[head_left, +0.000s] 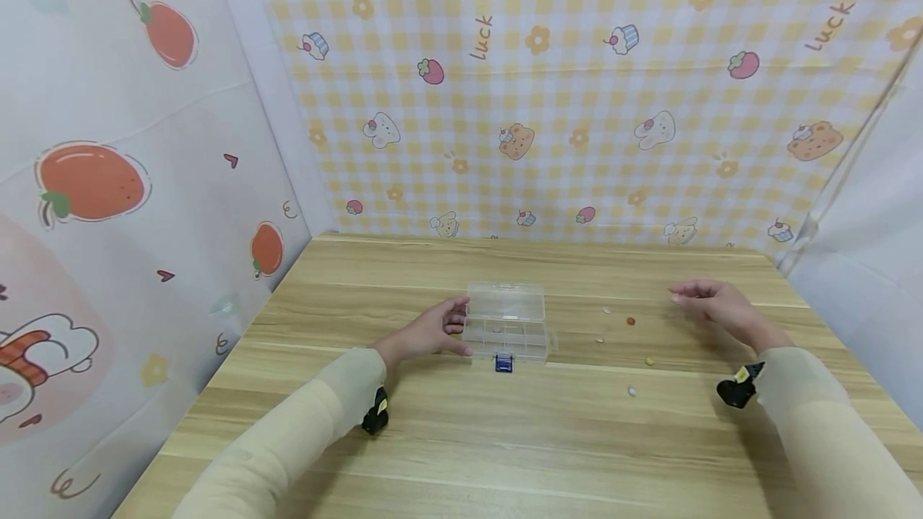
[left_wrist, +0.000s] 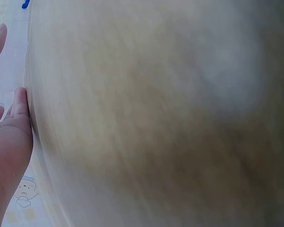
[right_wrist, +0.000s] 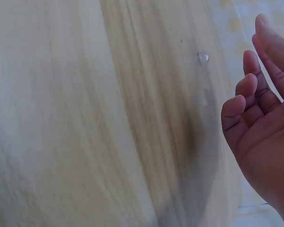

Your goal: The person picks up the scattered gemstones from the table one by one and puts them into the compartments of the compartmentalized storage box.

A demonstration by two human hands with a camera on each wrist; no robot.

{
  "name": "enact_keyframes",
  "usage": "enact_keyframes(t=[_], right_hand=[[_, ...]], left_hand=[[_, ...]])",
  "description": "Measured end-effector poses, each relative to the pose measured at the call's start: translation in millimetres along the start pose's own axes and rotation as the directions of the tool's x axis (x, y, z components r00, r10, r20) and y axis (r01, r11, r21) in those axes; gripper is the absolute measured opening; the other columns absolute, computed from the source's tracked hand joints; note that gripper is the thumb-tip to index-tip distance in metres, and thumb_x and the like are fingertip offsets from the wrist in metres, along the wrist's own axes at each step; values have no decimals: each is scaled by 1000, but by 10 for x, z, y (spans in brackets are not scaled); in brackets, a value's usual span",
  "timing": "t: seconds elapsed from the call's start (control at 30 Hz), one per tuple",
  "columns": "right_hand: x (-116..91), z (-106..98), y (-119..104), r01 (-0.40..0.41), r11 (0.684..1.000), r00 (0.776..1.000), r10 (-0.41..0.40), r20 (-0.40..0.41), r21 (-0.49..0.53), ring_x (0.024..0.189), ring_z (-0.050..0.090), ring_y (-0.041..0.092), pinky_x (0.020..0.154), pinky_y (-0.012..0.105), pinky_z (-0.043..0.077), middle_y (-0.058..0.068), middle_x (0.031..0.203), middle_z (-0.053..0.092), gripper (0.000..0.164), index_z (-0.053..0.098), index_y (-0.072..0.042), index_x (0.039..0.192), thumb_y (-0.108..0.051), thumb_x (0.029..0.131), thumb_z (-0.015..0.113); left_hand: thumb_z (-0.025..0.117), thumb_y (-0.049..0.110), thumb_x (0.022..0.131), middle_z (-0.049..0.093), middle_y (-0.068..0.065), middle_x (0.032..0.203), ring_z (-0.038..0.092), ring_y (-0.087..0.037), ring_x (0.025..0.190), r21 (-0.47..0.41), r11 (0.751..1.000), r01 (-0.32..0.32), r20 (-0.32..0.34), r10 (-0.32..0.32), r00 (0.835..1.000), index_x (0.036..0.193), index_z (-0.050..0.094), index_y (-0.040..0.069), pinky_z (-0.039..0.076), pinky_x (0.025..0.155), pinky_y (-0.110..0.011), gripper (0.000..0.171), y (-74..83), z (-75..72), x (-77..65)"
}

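Note:
A clear plastic compartment box (head_left: 535,351) lies with its lid (head_left: 506,301) raised at the back and a blue latch (head_left: 504,363) at the front. My left hand (head_left: 433,328) rests against its left side, thumb by the front corner and fingers farther back. Right of the box, my right hand (head_left: 721,311) is held over the table with thumb and forefinger together. A tiny brownish piece shows at these fingertips; its kind is too small to tell. Nearby lie small stone-like pieces: an orange one (head_left: 630,321), a yellow one (head_left: 649,361) and a whitish one (head_left: 631,391).
Two more pale pieces, one farther back (head_left: 606,311) and one closer to the box (head_left: 600,340), lie on the wooden table (head_left: 505,447). A clear piece (right_wrist: 203,58) shows in the right wrist view. Patterned cloth (head_left: 548,102) hangs behind the table.

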State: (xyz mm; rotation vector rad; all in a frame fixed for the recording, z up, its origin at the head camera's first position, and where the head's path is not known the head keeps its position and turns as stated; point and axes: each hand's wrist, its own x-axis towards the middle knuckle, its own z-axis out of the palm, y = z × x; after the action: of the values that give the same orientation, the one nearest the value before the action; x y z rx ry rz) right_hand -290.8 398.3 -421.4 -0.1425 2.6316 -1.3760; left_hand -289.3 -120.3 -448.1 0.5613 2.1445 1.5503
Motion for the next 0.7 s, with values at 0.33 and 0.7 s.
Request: enact_keyframes(t=[0.33,0.7], right_hand=[[-11,0,118,-16,999,1000,15,-20,-46,78,51,18,66,29,50,3,99,62,52,56,6,126,-32,93,67],[17,29,171,25,987,1000,-21,22,-160,91,54,15,74,25,47,12,109,63,50,60,4,123,-34,91,68]], left_hand=[[82,2,76,35,-17,149,42,-31,130,-3,1000,12,-9,-12,1000,153,22,2,39,108,-37,97,16,6,-7],[82,3,77,33,-18,151,41,-33,131,-3,1000,20,-10,-20,1000,153,21,3,38,108,-39,97,36,11,-20]])
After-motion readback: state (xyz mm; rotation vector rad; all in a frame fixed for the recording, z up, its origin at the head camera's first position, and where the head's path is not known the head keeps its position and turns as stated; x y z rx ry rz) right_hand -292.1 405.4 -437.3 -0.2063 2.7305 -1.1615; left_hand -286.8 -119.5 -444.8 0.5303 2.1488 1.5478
